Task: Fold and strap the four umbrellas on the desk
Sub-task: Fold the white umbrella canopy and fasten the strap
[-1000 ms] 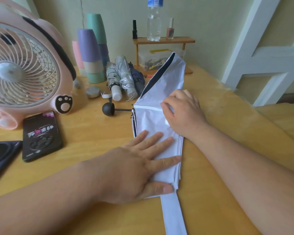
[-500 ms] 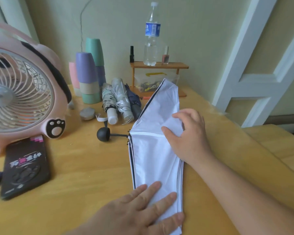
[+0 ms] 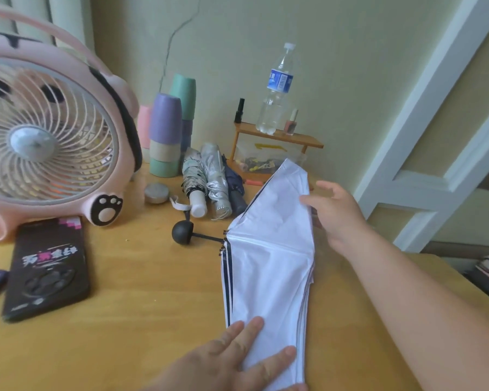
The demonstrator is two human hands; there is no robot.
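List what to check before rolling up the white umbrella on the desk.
1. Left hand presses white umbrella flat at the near end: ok.
2. Right hand holds the fabric: not ok, fingers open at the right edge.
3. Panel edges stacked evenly: ok along the left side.
4. Umbrella's strap within sight: cannot tell, none shows.
5. Three other umbrellas rolled: ok; strapped, cannot tell.

Left hand (image 3: 232, 359) flat, right hand (image 3: 336, 213) outspread
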